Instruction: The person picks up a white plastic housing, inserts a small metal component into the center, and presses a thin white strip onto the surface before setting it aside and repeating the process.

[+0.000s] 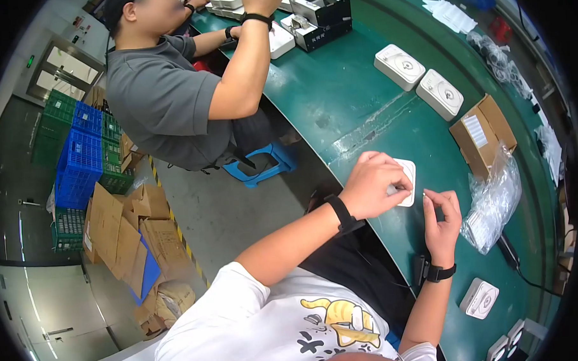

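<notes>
Closest to me, both forearms rise from the lower edge over a white shirt with a cartoon cat print. I see my left hand [377,184] curled over a small white square plate [406,181] that lies flat on the green bench [337,102], fingers pressing on its near edge. My right hand [442,218] sits just right of it, thumb and forefinger pinched narrow on something too small for me to make out.

I judge the plate light, stiff and smooth moulded plastic, likely slick on its face; I would take it by opposite edges rather than the flat, and keep it pinned to the bench while anything is fitted.

Just right of my hands lies a crinkled clear plastic bag [493,202] with white pieces inside, soft and slippery. Beyond it, an open brown cardboard box [484,132] carries a white rectangular label on its flap. Farther along stand two white square units [422,80], each with a round centre; more of the same sit near right by my right elbow [479,298]. At far left a co-worker in a grey shirt [165,102] works at black and white boxes [318,17]. Blue and green crates [78,156] and flattened cartons [122,234] fill the floor at left.
</notes>
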Demonstrator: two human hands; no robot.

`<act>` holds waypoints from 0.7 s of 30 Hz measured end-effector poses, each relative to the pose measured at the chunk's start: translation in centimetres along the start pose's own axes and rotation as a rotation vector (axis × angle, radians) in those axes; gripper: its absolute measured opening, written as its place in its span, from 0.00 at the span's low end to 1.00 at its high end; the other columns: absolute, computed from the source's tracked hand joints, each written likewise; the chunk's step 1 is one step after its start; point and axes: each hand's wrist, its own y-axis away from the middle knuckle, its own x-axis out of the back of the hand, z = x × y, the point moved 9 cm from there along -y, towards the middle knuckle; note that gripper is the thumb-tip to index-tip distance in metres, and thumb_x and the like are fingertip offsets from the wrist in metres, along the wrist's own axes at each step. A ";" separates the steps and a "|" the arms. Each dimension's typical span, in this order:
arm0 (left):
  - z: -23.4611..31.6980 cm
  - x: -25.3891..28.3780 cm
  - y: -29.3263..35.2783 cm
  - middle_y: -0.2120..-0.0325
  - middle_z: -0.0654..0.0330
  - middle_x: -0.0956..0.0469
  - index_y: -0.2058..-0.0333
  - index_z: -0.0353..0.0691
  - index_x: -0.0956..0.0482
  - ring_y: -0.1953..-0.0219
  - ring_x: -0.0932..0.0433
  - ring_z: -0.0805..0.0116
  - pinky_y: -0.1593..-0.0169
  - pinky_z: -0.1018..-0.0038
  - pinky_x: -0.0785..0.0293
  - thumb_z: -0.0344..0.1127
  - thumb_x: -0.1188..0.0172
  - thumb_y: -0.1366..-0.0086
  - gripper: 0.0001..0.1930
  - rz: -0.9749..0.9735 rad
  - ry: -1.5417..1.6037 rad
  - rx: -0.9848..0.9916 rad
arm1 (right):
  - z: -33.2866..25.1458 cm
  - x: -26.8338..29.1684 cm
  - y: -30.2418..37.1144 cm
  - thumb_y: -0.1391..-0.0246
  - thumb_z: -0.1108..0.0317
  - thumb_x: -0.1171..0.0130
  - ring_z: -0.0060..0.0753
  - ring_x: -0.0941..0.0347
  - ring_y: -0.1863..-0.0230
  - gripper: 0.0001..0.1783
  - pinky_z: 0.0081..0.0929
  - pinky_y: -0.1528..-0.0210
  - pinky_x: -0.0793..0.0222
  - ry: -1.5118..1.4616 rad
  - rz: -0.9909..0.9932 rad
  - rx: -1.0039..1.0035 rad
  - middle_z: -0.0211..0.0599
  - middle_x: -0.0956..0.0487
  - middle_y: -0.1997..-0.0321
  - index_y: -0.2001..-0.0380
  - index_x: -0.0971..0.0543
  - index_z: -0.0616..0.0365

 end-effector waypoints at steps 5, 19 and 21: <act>0.4 -0.6 0.0 0.62 0.73 0.08 0.63 0.55 0.07 0.46 0.13 0.63 0.30 0.56 0.32 0.39 0.18 0.37 0.06 0.033 -0.031 0.040 | 1.0 -0.2 0.1 0.29 0.77 0.26 0.25 0.27 0.60 0.08 0.25 0.54 0.30 -0.076 0.012 -0.061 0.29 0.23 0.62 0.50 0.07 0.63; 0.6 -3.0 -2.2 0.64 0.67 0.06 0.68 0.52 0.07 0.52 0.13 0.58 0.42 0.54 0.26 0.37 0.17 0.40 0.06 -0.002 -0.073 0.061 | 3.9 -1.2 0.1 0.23 0.72 0.29 0.15 0.28 0.62 0.08 0.20 0.61 0.33 -0.275 0.016 -0.216 0.26 0.18 0.55 0.49 0.09 0.66; -0.3 -2.5 -1.6 0.64 0.69 0.05 0.62 0.50 0.07 0.52 0.12 0.60 0.44 0.57 0.26 0.35 0.16 0.40 0.09 0.061 0.056 0.125 | 3.5 -1.4 -0.1 0.24 0.74 0.28 0.14 0.28 0.62 0.06 0.20 0.61 0.33 -0.265 -0.031 -0.277 0.26 0.19 0.54 0.50 0.10 0.66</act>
